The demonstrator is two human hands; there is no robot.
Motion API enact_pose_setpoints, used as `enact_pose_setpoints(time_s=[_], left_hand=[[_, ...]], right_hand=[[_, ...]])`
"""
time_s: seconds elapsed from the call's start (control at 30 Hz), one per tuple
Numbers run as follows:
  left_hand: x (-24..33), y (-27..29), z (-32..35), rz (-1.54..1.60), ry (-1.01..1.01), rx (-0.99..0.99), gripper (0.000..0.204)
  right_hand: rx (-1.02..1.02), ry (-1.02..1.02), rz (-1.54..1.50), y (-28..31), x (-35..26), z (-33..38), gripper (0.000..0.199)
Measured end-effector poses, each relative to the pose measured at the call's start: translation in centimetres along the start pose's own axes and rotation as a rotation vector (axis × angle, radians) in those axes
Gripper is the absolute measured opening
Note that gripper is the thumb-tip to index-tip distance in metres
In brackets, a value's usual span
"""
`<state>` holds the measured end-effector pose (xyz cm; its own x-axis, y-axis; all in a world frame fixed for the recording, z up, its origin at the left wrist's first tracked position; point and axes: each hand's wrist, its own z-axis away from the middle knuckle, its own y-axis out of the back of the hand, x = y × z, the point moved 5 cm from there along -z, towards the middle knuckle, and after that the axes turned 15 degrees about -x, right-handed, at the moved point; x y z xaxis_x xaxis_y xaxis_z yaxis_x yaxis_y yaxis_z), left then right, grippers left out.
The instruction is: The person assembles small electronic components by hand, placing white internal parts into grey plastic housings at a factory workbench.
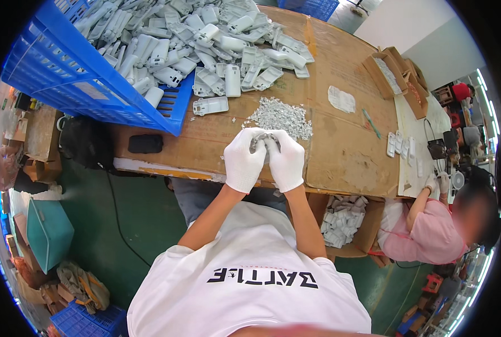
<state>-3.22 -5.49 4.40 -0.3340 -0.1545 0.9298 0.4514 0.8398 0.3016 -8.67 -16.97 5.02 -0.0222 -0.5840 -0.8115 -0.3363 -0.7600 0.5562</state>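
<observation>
Head view has the left hand (241, 163) and right hand (288, 163), in white fabric gloves, meeting with fingertips pinched on a small shiny grey piece (265, 136), partly hidden between them. Just beyond both hands, tiny silvery bits (284, 118) lie heaped on the brown cardboard-covered table (340, 154); farther past the left hand, smooth, round-cornered pale shells (233, 81) spill from a slotted blue crate (93, 73).

Head fisheye: looks from the wearer's side of the table (340, 126), pitched steeply down. Close over left hand (243, 162) and right hand (287, 162); wide enough to catch green floor (90, 202) on the table's near side.
</observation>
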Motion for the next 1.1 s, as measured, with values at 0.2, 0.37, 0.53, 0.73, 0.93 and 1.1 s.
enact_pose_setpoints(time_s=[0.2, 0.37, 0.53, 0.73, 0.93, 1.1], left_hand=[[-0.1, 0.3, -0.7, 0.026, 0.027, -0.027, 0.012], [0.1, 0.4, -1.3, 0.1, 0.037, -0.021, 0.013], [-0.4, 0.5, -1.2, 0.091, 0.063, -0.043, 0.011], [-1.3, 0.3, -0.9, 0.124, 0.075, -0.045, 0.01], [-1.1, -0.4, -1.1, 0.283, 0.127, -0.233, 0.013], [0.3, -0.5, -0.7, 0.295, 0.038, -0.195, 0.016]], right_hand=[[-0.04, -0.113, -0.09, 0.2, 0.3, -0.3, 0.012], [-0.012, -0.039, -0.192, 0.2, 0.7, 0.7, 0.027], [-0.067, -0.057, -0.374, -0.3, 1.5, 1.5, 0.039], [0.011, -0.059, -0.098, -0.1, -0.7, 2.4, 0.038], [0.217, 0.053, 0.098, 0.4, -0.5, 3.0, 0.029], [0.291, 0.056, 0.118, 0.6, -1.2, 3.4, 0.032]])
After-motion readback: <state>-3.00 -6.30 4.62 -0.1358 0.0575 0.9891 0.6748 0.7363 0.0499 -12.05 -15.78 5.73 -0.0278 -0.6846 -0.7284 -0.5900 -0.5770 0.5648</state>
